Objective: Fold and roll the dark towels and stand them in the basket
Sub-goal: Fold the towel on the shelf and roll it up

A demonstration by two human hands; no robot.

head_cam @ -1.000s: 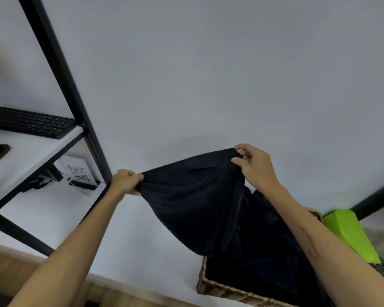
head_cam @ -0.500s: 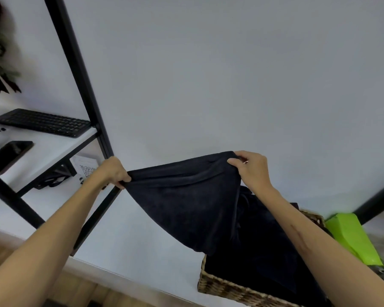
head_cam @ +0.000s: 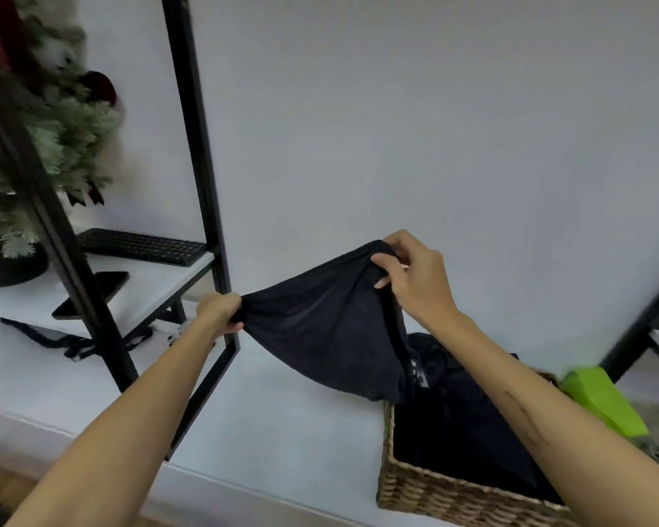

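A dark towel (head_cam: 328,336) hangs stretched in the air between my hands, its lower edge sagging to the basket's left rim. My left hand (head_cam: 221,313) grips one corner of it at the left. Higher up on the right, my right hand (head_cam: 415,275) pinches the other corner. The wicker basket (head_cam: 434,496) stands on the white surface at the lower right. More dark towels (head_cam: 457,424) lie loose inside it, partly hidden by my right forearm.
A black metal shelf frame (head_cam: 202,176) stands to the left. Its white shelf carries a black keyboard (head_cam: 141,247), a phone (head_cam: 99,289) and a frosted green plant (head_cam: 54,138). A bright green object (head_cam: 602,401) lies right of the basket.
The view has swung left, bringing the plant and more of the shelf into sight. My hands still hold the towel's two corners, now lifted a little clear of the basket.
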